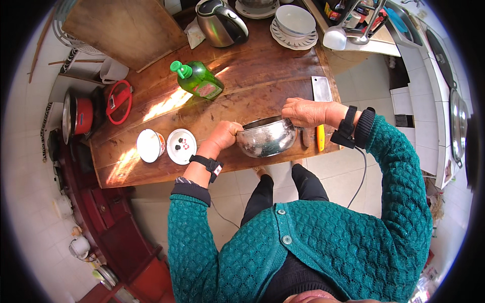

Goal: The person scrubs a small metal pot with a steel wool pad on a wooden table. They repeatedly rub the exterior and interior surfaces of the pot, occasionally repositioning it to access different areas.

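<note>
A shiny metal pot (266, 138) is tilted towards me at the front edge of the wooden table (242, 100). My left hand (222, 134) grips its left side. My right hand (306, 112) is at its right rim, fingers curled; the fingertips are partly hidden. The pot's inside shows only as a dark strip. Right of it lie a brown-handled utensil (305, 138), a yellow-handled knife (321, 138) and a cleaver (321, 89), each partly covered by my right hand or arm. Left of my left hand are a white enamel cup (148, 146) and a white lid with a printed pattern (182, 147).
A green pump bottle (201, 80) stands behind the pot. Farther back are an electric kettle (221, 24), stacked bowl and plates (294, 22) and a wooden board (123, 32). At left are a red ring-shaped lid (120, 102) and a red pot (83, 116).
</note>
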`<state>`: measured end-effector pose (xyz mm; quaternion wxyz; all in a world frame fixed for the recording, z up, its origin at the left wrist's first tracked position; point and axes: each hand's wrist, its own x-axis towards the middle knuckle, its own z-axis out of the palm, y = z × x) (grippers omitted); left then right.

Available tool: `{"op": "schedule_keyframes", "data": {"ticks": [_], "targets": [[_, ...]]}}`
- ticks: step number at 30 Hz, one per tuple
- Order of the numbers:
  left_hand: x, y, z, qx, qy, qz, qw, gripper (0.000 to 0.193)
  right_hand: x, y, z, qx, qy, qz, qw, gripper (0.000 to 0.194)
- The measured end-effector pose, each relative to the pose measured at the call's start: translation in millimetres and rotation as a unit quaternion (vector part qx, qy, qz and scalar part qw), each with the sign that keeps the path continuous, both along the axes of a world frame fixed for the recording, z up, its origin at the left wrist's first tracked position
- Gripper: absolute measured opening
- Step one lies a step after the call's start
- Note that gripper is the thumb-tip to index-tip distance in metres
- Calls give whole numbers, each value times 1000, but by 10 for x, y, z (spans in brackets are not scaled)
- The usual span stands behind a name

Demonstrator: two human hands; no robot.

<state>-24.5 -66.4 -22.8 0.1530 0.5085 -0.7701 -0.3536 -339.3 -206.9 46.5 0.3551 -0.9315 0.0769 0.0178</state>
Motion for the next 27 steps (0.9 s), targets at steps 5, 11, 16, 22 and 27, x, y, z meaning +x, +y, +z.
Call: {"op": "schedule_keyframes", "data": {"ticks": [5, 11, 16, 22, 27], "targets": [[31, 92, -16, 75, 6, 5, 997, 12, 239, 240, 182, 31, 23, 10, 999, 17], [-6, 201, -123, 96, 63, 51, 992, 13, 450, 285, 282, 74, 52, 36, 995, 16], [31, 77, -250, 218, 152, 100, 959, 23, 277, 0, 218, 36, 93, 31, 995, 32], [16, 108, 103, 11, 125, 161, 979, 42, 230, 188, -90, 144, 81, -59, 984, 29], [-623, 259, 580, -160, 3, 180, 971, 44, 242, 367, -221, 182, 72, -129, 972, 24]]}}
